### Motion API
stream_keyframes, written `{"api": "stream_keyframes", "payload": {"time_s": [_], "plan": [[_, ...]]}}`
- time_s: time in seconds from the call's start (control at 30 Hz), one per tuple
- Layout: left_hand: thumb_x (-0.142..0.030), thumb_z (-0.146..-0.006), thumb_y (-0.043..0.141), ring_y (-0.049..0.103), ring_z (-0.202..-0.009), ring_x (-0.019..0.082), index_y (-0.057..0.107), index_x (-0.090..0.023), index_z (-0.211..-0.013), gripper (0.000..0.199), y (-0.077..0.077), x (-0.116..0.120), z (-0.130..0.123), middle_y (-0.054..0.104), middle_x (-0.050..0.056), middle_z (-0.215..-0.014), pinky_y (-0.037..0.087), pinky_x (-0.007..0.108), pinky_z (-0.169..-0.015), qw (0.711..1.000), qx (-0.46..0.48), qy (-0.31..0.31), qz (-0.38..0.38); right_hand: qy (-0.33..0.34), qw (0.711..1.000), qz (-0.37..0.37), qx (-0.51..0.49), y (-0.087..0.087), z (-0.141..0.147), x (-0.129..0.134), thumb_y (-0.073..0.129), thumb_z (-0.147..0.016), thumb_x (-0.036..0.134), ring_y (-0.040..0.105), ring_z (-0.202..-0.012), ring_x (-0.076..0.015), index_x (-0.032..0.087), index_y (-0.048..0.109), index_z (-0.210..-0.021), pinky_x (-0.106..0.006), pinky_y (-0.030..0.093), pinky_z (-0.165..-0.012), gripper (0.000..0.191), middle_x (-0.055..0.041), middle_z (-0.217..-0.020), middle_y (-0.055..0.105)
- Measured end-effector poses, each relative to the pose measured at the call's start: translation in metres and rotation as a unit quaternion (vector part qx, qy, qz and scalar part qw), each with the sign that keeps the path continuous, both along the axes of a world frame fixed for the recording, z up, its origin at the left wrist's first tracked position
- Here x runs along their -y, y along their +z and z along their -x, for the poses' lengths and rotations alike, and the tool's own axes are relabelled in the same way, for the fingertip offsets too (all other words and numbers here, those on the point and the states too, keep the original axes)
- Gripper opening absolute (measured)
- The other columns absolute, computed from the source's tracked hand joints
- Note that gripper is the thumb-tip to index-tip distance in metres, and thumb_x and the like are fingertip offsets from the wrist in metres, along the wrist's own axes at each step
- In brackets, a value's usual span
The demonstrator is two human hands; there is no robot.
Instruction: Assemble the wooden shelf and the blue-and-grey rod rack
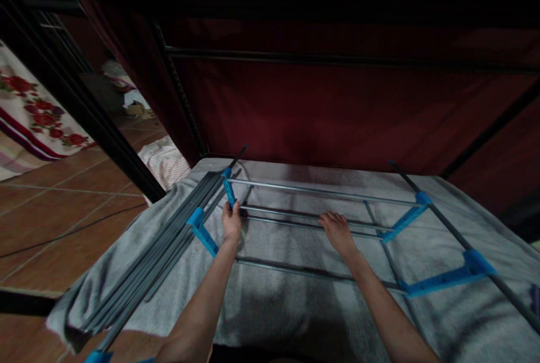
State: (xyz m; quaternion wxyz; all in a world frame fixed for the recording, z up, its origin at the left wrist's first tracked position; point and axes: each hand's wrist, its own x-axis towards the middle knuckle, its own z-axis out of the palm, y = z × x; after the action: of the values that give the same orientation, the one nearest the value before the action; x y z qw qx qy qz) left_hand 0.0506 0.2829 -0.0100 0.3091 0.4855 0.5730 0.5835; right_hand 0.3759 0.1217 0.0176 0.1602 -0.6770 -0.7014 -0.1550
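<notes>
A partly assembled metal frame with grey tubes and blue plastic brackets lies on a grey blanket. My left hand (pixel 231 222) is closed around the lower end of a blue bracket (pixel 228 189), where a cross tube meets it. My right hand (pixel 337 232) rests with bent fingers over the middle cross tubes (pixel 287 215), gripping at least one; its fingertips are partly hidden. Another blue bracket (pixel 203 233) sits nearer on the left. Two more, a far one (pixel 407 221) and a near one (pixel 447 278), join the right upright tube (pixel 449 227).
Loose grey tubes (pixel 156 253) lie bundled along the left of the blanket (pixel 295 301). A dark red panel (pixel 304 110) stands behind, with a black post (pixel 84 93) at the left. A dark cable (pixel 71 231) crosses the tiled floor (pixel 46 205).
</notes>
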Motion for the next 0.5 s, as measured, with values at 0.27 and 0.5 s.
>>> {"api": "stream_keyframes", "payload": {"time_s": [0.27, 0.5], "plan": [[-0.04, -0.085, 0.05, 0.062, -0.098, 0.023, 0.06, -0.02, -0.104, 0.029, -0.0023, -0.0022, 0.0009, 0.067, 0.008, -0.102, 0.047, 0.034, -0.09, 1.0, -0.024, 0.007, 0.007, 0.016, 0.999, 0.028, -0.019, -0.0012, -0.0053, -0.0041, 0.037, -0.098, 0.033, 0.058, -0.087, -0.0188, 0.022, 0.062, -0.093, -0.033, 0.037, -0.08, 0.028, -0.0043, -0.09, 0.066], [-0.039, -0.086, 0.049, 0.059, -0.106, 0.024, 0.057, -0.021, -0.109, 0.031, -0.0049, -0.0019, 0.0026, 0.065, 0.009, -0.11, 0.045, 0.036, -0.095, 1.0, -0.024, -0.004, 0.004, 0.01, 0.999, 0.016, -0.046, -0.0072, -0.0062, -0.004, 0.038, -0.098, 0.036, 0.058, -0.089, -0.0192, 0.022, 0.062, -0.096, -0.034, 0.038, -0.081, 0.028, -0.0038, -0.093, 0.066]]}}
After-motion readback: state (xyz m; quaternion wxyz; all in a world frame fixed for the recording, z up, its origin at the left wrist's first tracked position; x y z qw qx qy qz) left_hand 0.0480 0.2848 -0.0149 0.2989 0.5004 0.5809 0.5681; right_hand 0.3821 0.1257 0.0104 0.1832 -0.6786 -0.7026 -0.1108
